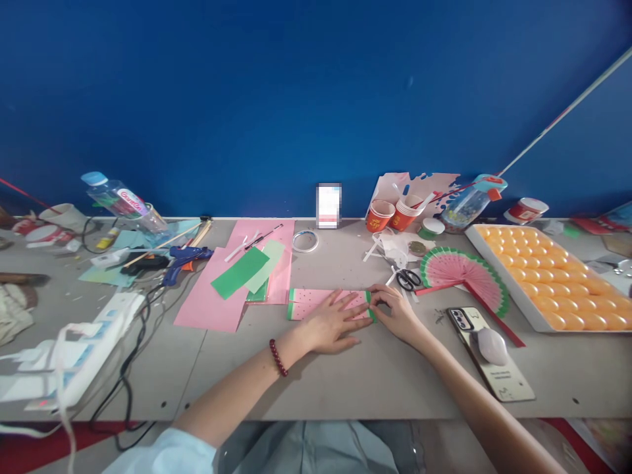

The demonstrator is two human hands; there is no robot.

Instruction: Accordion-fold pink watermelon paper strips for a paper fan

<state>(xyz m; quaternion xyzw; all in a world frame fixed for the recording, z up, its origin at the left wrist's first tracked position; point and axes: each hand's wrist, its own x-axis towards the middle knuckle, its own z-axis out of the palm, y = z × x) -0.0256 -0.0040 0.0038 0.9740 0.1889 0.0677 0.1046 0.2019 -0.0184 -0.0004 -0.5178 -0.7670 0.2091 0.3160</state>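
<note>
A pink paper strip [309, 305] with dark dots and green ends lies flat in front of me. My left hand [336, 324] rests palm down across its middle, fingers spread. At the strip's right green end is my right hand [395, 311], with thumb and forefinger brought together at the paper's edge; what lies between the fingertips is too small to make out. Just beyond that hand lies a pair of black-handled scissors [409, 280]. To the right, a folded watermelon-coloured paper fan [467, 266] is spread on the table, with red sticks along its sides.
Pink sheets [212, 296] with a green paper piece [240, 272] lie left of the strip. A tape roll [305, 242] sits behind. At left are a blue glue gun [180, 263] and a power strip [93, 349]. A phone [488, 355] and an orange-ball tray [548, 283] occupy the right.
</note>
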